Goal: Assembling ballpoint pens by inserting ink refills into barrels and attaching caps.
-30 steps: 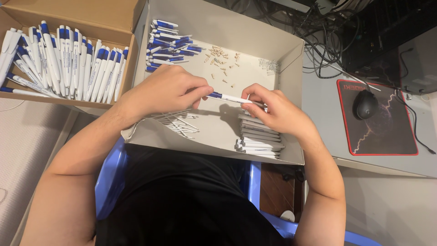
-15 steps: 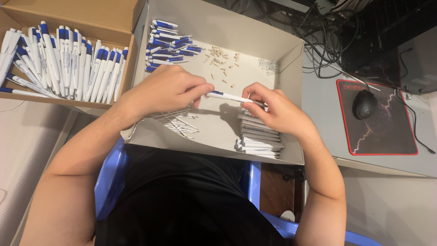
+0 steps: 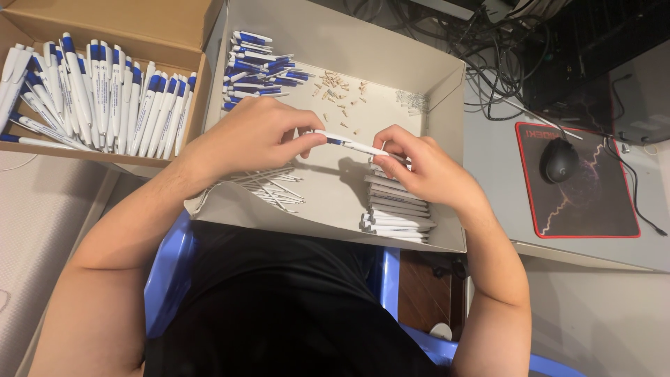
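Pen point(image 3: 347, 144) held level, long axis left-right, between left hand point(image 3: 255, 136) and right hand point(image 3: 419, 167) (both pinching ends), above box point(image 3: 447, 139).

Cardboard box of finished pens point(image 3: 98, 98), black mouse point(image 3: 558, 160) on red-edged mouse pad point(image 3: 600, 209), tangled cables point(image 3: 488, 42), blue chair point(image 3: 167, 272)

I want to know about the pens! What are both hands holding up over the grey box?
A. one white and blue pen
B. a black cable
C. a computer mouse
A: the left hand and right hand pinch one white and blue pen between them over the grey box.
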